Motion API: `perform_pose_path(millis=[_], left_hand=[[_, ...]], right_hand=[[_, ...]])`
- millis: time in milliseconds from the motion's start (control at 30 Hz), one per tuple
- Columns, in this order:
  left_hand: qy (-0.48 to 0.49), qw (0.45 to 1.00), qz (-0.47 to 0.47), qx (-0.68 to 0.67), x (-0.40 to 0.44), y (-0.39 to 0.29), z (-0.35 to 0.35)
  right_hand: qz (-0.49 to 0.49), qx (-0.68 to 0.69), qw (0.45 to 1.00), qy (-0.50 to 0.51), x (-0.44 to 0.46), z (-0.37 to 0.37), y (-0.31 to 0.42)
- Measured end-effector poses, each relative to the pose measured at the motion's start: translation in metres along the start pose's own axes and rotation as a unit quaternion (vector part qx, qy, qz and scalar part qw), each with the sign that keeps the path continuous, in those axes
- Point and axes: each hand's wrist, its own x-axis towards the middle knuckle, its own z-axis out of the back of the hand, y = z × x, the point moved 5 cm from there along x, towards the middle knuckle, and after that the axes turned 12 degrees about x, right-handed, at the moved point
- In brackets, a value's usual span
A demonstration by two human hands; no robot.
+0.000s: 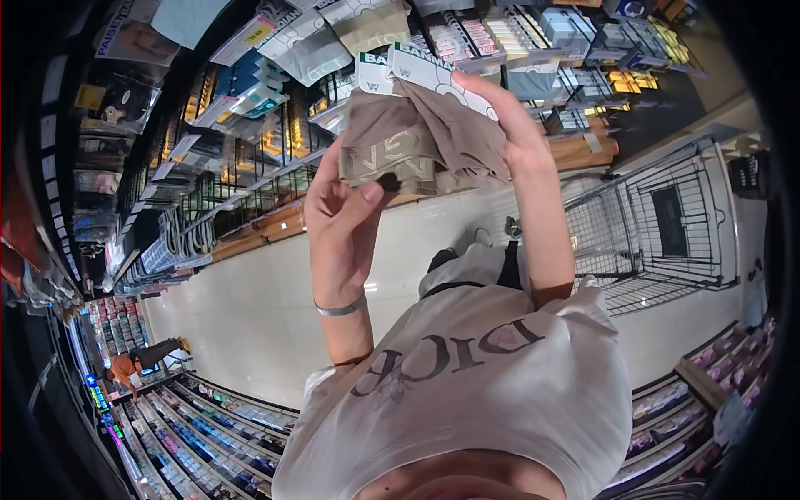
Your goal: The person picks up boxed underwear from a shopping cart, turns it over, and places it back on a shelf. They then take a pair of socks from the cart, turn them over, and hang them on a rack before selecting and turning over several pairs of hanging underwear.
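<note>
Two folded pieces of taupe underwear hang from white cardboard headers in front of the shelves. My left hand (343,218) has its fingers behind the left underwear (385,143) and its thumb at the lower edge, by the raised lettering on the waistband. The right underwear (457,133) partly overlaps it. My right hand (510,117) is closed on the right one's white header card (429,73), with the fingers at its edge and the rest of the hand against the cloth. Some fingers of both hands are hidden behind the goods.
Packaged goods (304,54) hang on racks ahead. A wire shopping cart (679,221) stands to my right on the pale floor (242,312). Low shelves (208,425) run behind me on both sides. Far left, a person in an orange top (125,367) is beside the shelves.
</note>
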Motion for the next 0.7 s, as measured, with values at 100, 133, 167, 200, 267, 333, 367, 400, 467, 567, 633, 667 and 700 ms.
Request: perform_pose_path(millis=[100,133,167,200,267,333,367,400,467,567,633,667,700], left_hand=[[-0.024,0.999,-0.005,0.038,0.000,0.007,0.010],[-0.037,0.998,-0.003,0.041,0.001,0.009,0.011],[-0.051,0.998,-0.002,0.045,0.002,0.010,0.012],[-0.065,0.997,-0.001,0.048,0.003,0.012,0.014],[-0.092,0.995,0.006,0.047,0.002,0.016,0.020],[-0.102,0.994,-0.002,0.043,0.002,0.021,0.029],[-0.098,0.994,-0.013,0.039,0.002,0.024,0.035],[-0.094,0.995,-0.024,0.035,0.003,0.022,0.034],[-0.119,0.992,-0.023,0.030,0.007,0.016,0.026],[-0.117,0.992,-0.036,0.013,0.013,0.018,0.031],[-0.115,0.992,-0.041,0.012,0.015,0.021,0.033],[-0.122,0.992,-0.038,0.018,0.015,0.022,0.033],[-0.128,0.991,-0.036,0.024,0.014,0.023,0.033]], right_hand=[[0.009,0.010,1.000,0.007,0.004,0.003,-0.001],[0.018,0.006,1.000,0.007,0.004,0.003,-0.001],[0.014,0.006,1.000,0.005,0.003,0.002,-0.002],[0.010,0.005,1.000,0.004,0.001,0.000,-0.002],[0.007,0.004,1.000,0.001,0.001,-0.001,-0.002],[0.011,0.003,1.000,-0.003,0.005,0.001,-0.004],[0.003,0.013,1.000,-0.001,0.008,0.003,-0.006],[-0.005,0.024,1.000,0.001,0.010,0.002,-0.008],[0.036,0.036,0.998,0.028,0.002,-0.002,-0.007],[0.112,0.060,0.987,0.103,-0.024,-0.015,-0.018],[0.073,0.101,0.980,0.154,0.005,0.016,-0.042],[0.001,0.180,0.956,0.230,0.007,0.006,-0.045],[-0.072,0.256,0.915,0.302,0.007,-0.008,-0.048]])
